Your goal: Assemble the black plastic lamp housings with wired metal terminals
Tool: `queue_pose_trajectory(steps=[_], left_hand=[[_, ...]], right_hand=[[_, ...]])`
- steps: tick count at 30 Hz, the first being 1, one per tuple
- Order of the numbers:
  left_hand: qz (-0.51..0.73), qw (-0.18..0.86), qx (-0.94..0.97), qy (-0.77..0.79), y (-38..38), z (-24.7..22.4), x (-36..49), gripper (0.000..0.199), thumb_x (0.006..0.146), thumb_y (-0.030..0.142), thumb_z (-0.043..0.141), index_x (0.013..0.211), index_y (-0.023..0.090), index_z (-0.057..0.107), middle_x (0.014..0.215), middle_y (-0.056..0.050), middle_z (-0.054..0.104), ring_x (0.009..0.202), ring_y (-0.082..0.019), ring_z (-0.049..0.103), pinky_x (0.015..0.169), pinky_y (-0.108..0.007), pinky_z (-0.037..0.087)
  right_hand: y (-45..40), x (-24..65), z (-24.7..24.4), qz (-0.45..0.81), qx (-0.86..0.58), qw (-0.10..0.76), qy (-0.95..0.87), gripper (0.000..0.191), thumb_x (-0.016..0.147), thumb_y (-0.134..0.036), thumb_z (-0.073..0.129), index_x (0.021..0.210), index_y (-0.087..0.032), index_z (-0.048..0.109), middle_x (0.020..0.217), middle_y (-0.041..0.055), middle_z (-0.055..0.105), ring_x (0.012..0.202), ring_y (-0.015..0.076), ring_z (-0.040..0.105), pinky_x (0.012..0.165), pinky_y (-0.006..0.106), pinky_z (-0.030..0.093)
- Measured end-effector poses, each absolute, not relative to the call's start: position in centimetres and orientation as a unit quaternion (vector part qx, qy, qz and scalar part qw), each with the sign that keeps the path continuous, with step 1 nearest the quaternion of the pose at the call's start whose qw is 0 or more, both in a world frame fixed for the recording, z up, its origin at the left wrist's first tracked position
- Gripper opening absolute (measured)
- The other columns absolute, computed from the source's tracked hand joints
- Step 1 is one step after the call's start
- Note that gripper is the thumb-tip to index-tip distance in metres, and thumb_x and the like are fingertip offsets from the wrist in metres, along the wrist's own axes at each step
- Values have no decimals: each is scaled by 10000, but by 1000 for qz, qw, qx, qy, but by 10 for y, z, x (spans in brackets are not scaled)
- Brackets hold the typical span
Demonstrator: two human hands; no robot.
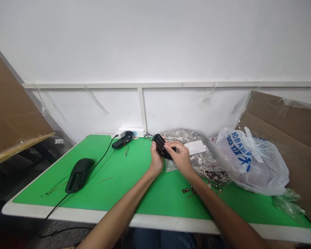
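**Lot: black plastic shell in both hands, green bench**

Held: a black plastic shell at 12 o'clock, above the green-topped bench. My left hand cupped it from below, and my right hand closed across it with the fingers over the top, so both hands were narrow around it. The two-handed grip seemed to steady the shell and keep its thin red wires in view.

Nearby: at 11 o'clock, a small black corded unit beside a white power strip. At 10 o'clock, a larger black oval unit on a black cable. At 1 o'clock, a clear bag of metal parts, with loose metal pieces in front of it. At 2 o'clock, a white plastic bag with blue print.

Hidden: my fingers covered most of the shell, so I could not make out its underside or where the wires entered. The loose pieces were too small to identify.
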State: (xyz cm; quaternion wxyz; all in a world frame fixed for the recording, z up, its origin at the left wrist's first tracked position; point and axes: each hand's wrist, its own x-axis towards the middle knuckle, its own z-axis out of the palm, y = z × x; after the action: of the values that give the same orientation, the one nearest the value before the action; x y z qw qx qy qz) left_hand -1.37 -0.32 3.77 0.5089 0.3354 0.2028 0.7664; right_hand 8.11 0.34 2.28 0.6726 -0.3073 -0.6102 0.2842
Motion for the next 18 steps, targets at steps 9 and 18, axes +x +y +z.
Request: queue_pose_trajectory(steps=[9, 18], left_hand=[[774, 495, 329, 217, 6, 20, -14, 474, 880, 673, 678, 887, 200, 709, 789, -15, 689, 748, -171, 664, 766, -277, 561], [769, 534, 272, 221, 8, 31, -13, 504, 937, 667, 585, 828, 188, 699, 762, -15, 680, 710, -159, 663, 757, -267, 552]], right_hand=[[8, 76, 16, 305, -318, 667, -600, 201, 862, -408, 761, 744, -246, 763, 848, 48, 787, 860, 223, 736, 860, 384, 592], [13, 76, 11, 317, -325, 668, -590, 166, 848, -408, 777, 827, -245, 802, 918, 53, 808, 898, 226, 743, 889, 386, 598]])
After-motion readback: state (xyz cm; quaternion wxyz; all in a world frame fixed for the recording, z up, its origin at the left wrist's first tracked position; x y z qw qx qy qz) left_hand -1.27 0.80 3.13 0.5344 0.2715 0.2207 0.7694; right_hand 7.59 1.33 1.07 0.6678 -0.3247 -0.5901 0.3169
